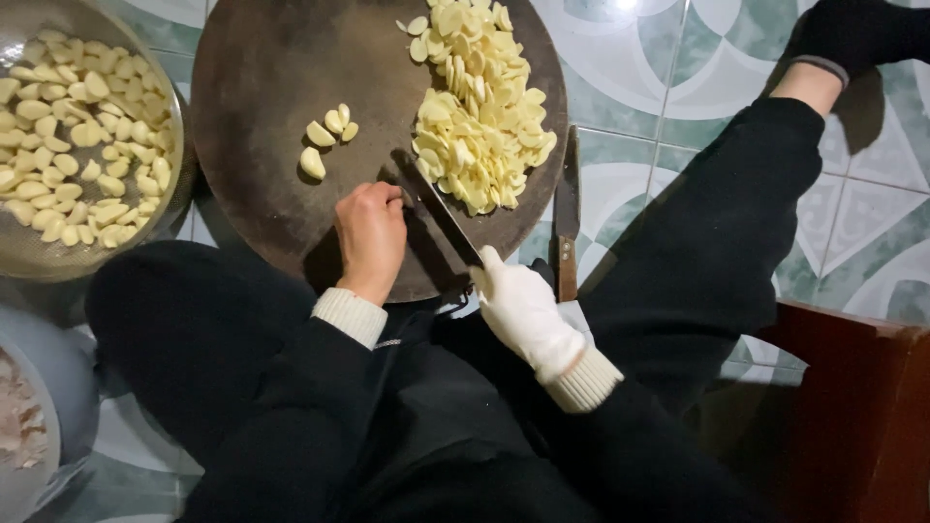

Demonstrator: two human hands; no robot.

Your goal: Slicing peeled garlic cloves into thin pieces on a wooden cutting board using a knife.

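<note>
Patterned floor tiles (659,87) lie under your round board (262,87), with a bowl (39,257) of peeled cloves just left. Sliced garlic (480,107) is heaped on the board's right, four cloves (327,136) near its middle. Your gloved right hand (518,305) is closed around a knife (436,208); your bare left hand (370,237) is curled, fingertips at the blade. A second knife (567,213) lies beside the board.

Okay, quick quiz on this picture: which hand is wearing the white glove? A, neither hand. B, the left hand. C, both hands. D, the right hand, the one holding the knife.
D: the right hand in a white glove grips the knife on the round cutting board, while the bare left hand rests beside the blade, near the pile of sliced garlic.
</note>
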